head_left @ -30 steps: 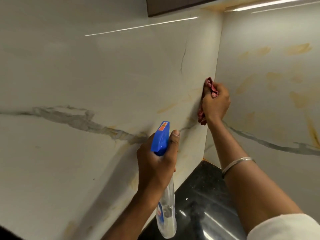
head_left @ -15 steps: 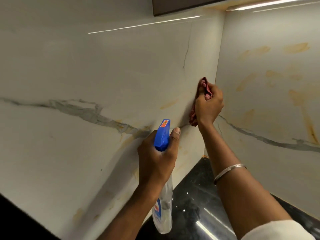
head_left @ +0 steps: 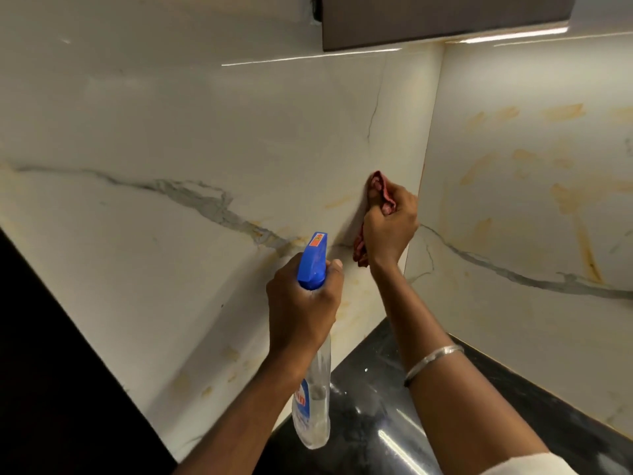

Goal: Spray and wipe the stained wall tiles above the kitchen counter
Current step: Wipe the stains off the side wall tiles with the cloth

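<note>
Partway: right hand (head_left: 388,231) fingers clutch a crumpled red cloth (head_left: 378,186) beside the tiled corner (head_left: 433,114), left hand (head_left: 301,303) fingers wrap a blue-topped clear spray bottle (head_left: 312,406); yellow stains (head_left: 561,198) beyond remain.

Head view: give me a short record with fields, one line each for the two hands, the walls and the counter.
left hand: holds the spray bottle by its neck, blue nozzle toward the wall
right hand: grips a red cloth against the left wall beside the corner
right wall: yellow-orange stains visible
counter: black, glossy, below the corner
</note>
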